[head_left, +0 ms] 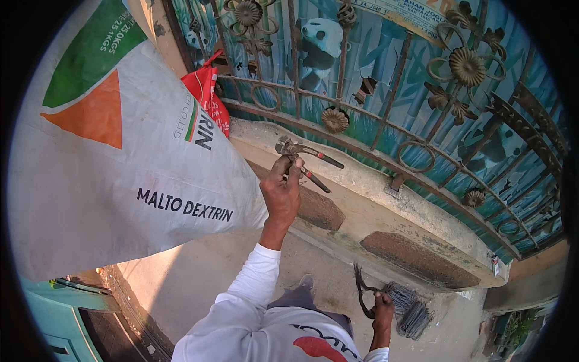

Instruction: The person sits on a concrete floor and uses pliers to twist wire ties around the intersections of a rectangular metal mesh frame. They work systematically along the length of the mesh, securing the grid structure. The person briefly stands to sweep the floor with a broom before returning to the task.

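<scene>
My left hand (281, 194) reaches up over the low wall, its fingers closed on a pair of pincers (288, 146). The metal jaws point to the left, and the two dark handles with red bands spread apart to the right. Lower down, at the right of my body, my right hand (382, 310) is closed around a bundle of thin black strands (360, 288) that looks like tie wire. Its loose ends stick up and curve over. Just beyond that hand, bundles of grey bent metal rods (415, 318) lie on the ground.
A large white woven sack (120, 181) with green and orange patches fills the left side. Behind it, a red plastic bag (208, 90) rests by the metal fence (386, 142). A concrete ledge (362, 175) runs below the fence. A small box (496, 265) stands at the ledge's right end.
</scene>
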A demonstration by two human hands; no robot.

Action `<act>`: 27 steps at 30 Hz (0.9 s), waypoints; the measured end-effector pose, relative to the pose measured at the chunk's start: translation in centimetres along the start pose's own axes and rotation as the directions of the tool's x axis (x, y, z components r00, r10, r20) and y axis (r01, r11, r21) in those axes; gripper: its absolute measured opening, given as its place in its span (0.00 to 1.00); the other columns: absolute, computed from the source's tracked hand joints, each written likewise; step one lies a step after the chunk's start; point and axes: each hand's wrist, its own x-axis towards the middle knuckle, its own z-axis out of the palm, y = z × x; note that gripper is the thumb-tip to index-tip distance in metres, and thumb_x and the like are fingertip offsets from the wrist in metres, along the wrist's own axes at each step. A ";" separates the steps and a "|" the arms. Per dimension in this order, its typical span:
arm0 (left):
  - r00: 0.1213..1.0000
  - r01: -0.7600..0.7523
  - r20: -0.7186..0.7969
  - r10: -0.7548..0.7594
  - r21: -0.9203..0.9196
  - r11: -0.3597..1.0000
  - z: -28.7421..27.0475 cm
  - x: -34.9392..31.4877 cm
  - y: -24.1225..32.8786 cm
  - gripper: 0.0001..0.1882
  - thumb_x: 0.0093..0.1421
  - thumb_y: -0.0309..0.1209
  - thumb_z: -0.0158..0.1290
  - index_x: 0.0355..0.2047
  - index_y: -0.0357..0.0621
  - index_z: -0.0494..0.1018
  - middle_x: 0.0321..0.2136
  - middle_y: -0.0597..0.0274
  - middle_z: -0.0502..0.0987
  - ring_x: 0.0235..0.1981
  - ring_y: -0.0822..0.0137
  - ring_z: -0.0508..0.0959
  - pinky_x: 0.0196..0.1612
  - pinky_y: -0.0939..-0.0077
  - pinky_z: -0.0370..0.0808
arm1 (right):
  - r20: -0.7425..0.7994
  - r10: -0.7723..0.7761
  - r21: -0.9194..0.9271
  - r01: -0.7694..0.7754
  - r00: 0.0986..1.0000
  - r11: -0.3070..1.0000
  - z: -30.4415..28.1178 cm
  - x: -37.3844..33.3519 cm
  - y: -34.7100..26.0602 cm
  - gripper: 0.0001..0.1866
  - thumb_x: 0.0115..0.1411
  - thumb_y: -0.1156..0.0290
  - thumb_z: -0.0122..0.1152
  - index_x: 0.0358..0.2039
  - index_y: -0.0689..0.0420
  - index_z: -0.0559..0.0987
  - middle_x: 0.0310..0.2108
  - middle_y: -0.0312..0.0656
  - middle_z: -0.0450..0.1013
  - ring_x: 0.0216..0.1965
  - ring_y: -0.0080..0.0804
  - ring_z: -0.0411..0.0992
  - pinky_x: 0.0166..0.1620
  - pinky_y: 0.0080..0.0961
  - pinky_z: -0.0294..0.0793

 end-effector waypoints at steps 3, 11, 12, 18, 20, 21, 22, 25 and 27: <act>0.983 -0.099 -0.151 0.102 0.024 0.995 0.8 7.5 -1.4 0.10 0.66 0.29 0.57 0.40 0.33 0.79 0.27 0.55 0.83 0.25 0.72 0.80 0.28 0.73 0.75 | -0.002 -0.002 0.035 0.002 1.000 0.999 1.5 2.5 0.4 0.11 0.65 0.62 0.62 0.35 0.57 0.81 0.18 0.28 0.62 0.15 0.16 0.56 0.19 0.21 0.57; 0.921 -0.195 -0.303 0.246 0.189 0.962 4.2 17.0 -2.6 0.07 0.64 0.27 0.58 0.37 0.33 0.79 0.24 0.55 0.81 0.21 0.73 0.78 0.28 0.76 0.74 | -0.004 0.016 0.005 -0.016 1.000 1.000 3.0 6.2 -1.9 0.12 0.66 0.61 0.60 0.36 0.57 0.81 0.18 0.27 0.60 0.15 0.16 0.56 0.19 0.22 0.56; 0.909 -0.213 -0.312 0.277 0.226 0.951 4.5 17.7 -2.9 0.07 0.63 0.26 0.58 0.38 0.33 0.79 0.24 0.54 0.81 0.21 0.72 0.79 0.27 0.75 0.75 | -0.008 0.021 0.025 -0.021 1.000 0.999 3.2 6.5 -2.0 0.11 0.66 0.61 0.61 0.34 0.56 0.81 0.18 0.27 0.61 0.15 0.16 0.56 0.19 0.22 0.57; 0.929 -0.251 -0.178 0.323 0.338 0.907 5.9 20.6 -4.5 0.07 0.62 0.29 0.57 0.36 0.37 0.80 0.24 0.46 0.80 0.25 0.48 0.82 0.29 0.58 0.74 | 0.034 0.070 -0.006 -0.070 0.997 0.998 4.2 8.3 -2.4 0.12 0.67 0.61 0.60 0.35 0.57 0.80 0.20 0.29 0.61 0.15 0.19 0.58 0.20 0.23 0.62; 0.926 -0.273 -0.117 0.358 0.447 0.852 6.2 22.2 -3.9 0.09 0.62 0.31 0.57 0.36 0.37 0.80 0.25 0.44 0.80 0.27 0.44 0.81 0.31 0.54 0.74 | 0.096 0.068 0.027 -0.071 0.993 0.997 4.3 8.9 -2.9 0.11 0.67 0.62 0.60 0.35 0.57 0.79 0.20 0.29 0.61 0.15 0.19 0.59 0.20 0.23 0.63; 0.924 -0.285 -0.084 0.373 0.500 0.818 6.3 23.1 -3.6 0.10 0.62 0.33 0.57 0.35 0.38 0.80 0.26 0.43 0.80 0.28 0.41 0.81 0.32 0.52 0.74 | 0.128 0.068 0.044 -0.074 0.989 0.996 4.4 9.0 -3.1 0.11 0.67 0.62 0.60 0.35 0.57 0.79 0.20 0.29 0.61 0.15 0.19 0.59 0.20 0.23 0.63; 0.930 -0.297 -0.031 0.365 0.517 0.803 6.4 23.9 -3.4 0.10 0.62 0.34 0.58 0.35 0.38 0.81 0.26 0.42 0.80 0.29 0.41 0.81 0.33 0.51 0.74 | 0.137 0.073 0.033 -0.079 0.988 0.996 4.3 9.3 -3.0 0.11 0.67 0.62 0.60 0.35 0.57 0.79 0.20 0.29 0.60 0.15 0.19 0.59 0.20 0.23 0.63; 0.941 -0.319 0.077 0.330 0.531 0.785 7.2 25.7 -3.0 0.12 0.61 0.36 0.58 0.35 0.40 0.82 0.27 0.41 0.80 0.32 0.40 0.80 0.36 0.49 0.74 | 0.162 0.085 0.002 -0.086 0.983 0.996 4.2 10.4 -2.6 0.11 0.67 0.62 0.60 0.35 0.57 0.79 0.20 0.29 0.60 0.15 0.19 0.59 0.20 0.23 0.63; 0.949 -0.305 0.091 0.302 0.508 0.805 7.7 26.2 -3.1 0.12 0.61 0.37 0.58 0.35 0.41 0.82 0.28 0.41 0.80 0.32 0.40 0.81 0.37 0.49 0.75 | 0.188 0.094 -0.017 -0.092 0.978 0.996 4.2 10.9 -2.3 0.11 0.67 0.62 0.60 0.35 0.56 0.79 0.20 0.29 0.60 0.15 0.19 0.58 0.20 0.23 0.63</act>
